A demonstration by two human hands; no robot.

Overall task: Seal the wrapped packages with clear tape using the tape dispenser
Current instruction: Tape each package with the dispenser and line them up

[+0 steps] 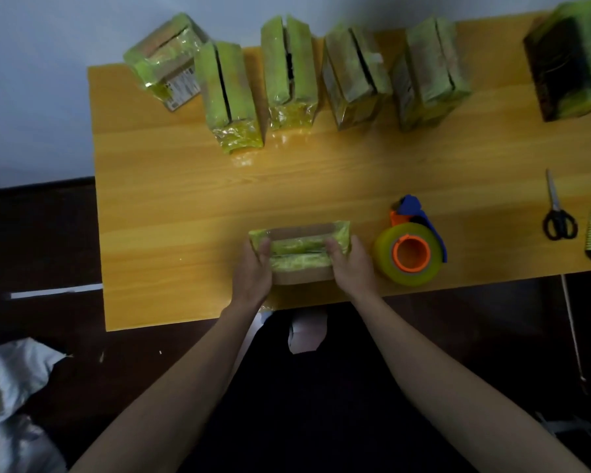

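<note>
The room is dim and evenly lit, with a soft, flat light that seems to fall from above; the wooden table glows orange-yellow while the floor below it sinks almost to black. Faint shiny reflections lie on the tabletop below the film-wrapped packages, whose wrapping catches small glints. Shadows are weak and soft-edged. The whole view is slightly blurry and grainy, with detail smeared. The wide lens bends the table's edges, and the far right package looks stretched and blurred.
</note>
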